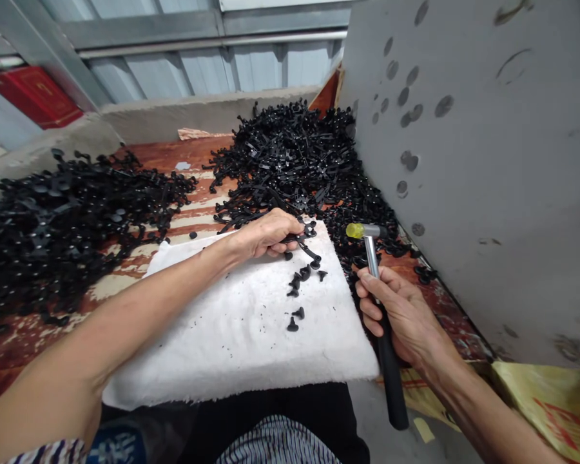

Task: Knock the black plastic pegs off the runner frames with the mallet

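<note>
My left hand (273, 233) is closed on a black plastic piece (310, 251), a branched strip with round knobs at its ends, held over the far part of a white cloth pad (222, 316). Several loose black knobs (296, 283) lie on the pad below it, among small dark specks. In my right hand (396, 309) is a mallet (373, 254) with a black grip, a metal shaft and a yellow face on one side of its head. The mallet is raised to the right of the pad, its head up and apart from the black piece.
A big heap of black plastic pieces (294, 154) fills the back of the worn red-brown table (174, 154). A second heap (67, 219) lies at left. A grey spotted panel (473, 180) walls the right side. A yellow printed sack (551, 406) sits at lower right.
</note>
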A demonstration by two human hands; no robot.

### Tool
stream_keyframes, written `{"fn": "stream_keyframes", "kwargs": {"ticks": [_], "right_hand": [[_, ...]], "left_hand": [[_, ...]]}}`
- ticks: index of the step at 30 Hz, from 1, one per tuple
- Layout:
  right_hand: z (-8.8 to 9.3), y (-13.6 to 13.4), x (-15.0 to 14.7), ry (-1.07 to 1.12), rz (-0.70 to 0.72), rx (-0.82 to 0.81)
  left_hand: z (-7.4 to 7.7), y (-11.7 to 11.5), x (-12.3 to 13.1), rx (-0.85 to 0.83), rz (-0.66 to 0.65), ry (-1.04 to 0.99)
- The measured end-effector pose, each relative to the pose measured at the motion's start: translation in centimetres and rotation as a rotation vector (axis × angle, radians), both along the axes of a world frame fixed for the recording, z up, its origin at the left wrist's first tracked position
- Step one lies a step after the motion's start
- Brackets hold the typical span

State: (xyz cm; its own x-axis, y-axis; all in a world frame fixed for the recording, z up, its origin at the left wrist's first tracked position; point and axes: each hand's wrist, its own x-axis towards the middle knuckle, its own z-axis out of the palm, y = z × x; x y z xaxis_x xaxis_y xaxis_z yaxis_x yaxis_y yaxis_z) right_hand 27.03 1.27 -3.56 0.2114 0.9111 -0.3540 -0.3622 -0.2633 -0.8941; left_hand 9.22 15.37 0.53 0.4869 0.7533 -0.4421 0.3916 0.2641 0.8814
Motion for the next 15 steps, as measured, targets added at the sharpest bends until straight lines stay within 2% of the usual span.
{"fn": "stream_keyframes", "kwargs": {"ticks": [15], "right_hand": [[-0.03, 0.03, 0.02, -0.005, 0.010, -0.010]], "left_hand": [[0.20, -0.07, 0.37, 0.010, -0.030, 0.021]]}}
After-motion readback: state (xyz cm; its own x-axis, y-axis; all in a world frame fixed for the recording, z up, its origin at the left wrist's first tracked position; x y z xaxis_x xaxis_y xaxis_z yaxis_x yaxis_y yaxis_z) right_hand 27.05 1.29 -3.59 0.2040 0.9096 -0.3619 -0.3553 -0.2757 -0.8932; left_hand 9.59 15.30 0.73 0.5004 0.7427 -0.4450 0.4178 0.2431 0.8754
